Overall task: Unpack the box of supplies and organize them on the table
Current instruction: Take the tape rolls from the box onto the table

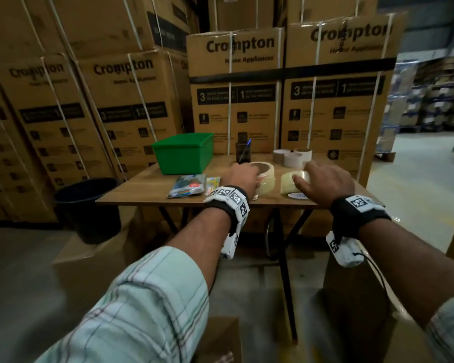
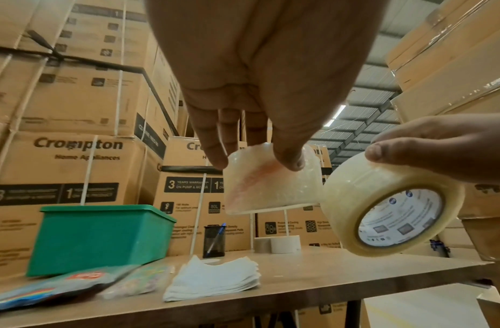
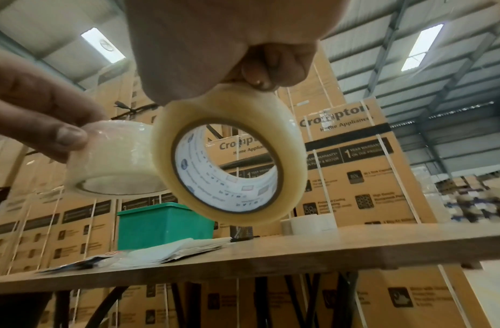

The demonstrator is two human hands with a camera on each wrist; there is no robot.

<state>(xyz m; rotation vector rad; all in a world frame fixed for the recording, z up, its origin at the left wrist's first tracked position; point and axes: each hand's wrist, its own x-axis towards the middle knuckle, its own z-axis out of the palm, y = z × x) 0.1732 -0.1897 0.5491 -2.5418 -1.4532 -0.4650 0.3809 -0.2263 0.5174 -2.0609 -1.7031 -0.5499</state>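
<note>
My left hand (image 1: 243,176) pinches a clear tape roll (image 1: 266,176) from above, lying flat just over the wooden table (image 1: 147,189). In the left wrist view the thumb and fingers (image 2: 215,159) press on the sides of that roll (image 2: 271,190). My right hand (image 1: 325,182) grips a second, thicker clear tape roll (image 1: 291,183) tilted on edge, with a printed white core (image 2: 394,208). The two rolls touch side by side (image 3: 114,162) (image 3: 293,168), near the table's front edge.
On the table stand a green bin (image 1: 184,153), a mesh pen holder (image 1: 243,153) with a blue pen, and several tape rolls (image 1: 292,155) at the back. Packets (image 1: 186,186) and a paper stack (image 2: 215,279) lie in front. A black bucket (image 1: 87,203) stands at the left, and stacked cartons rise behind.
</note>
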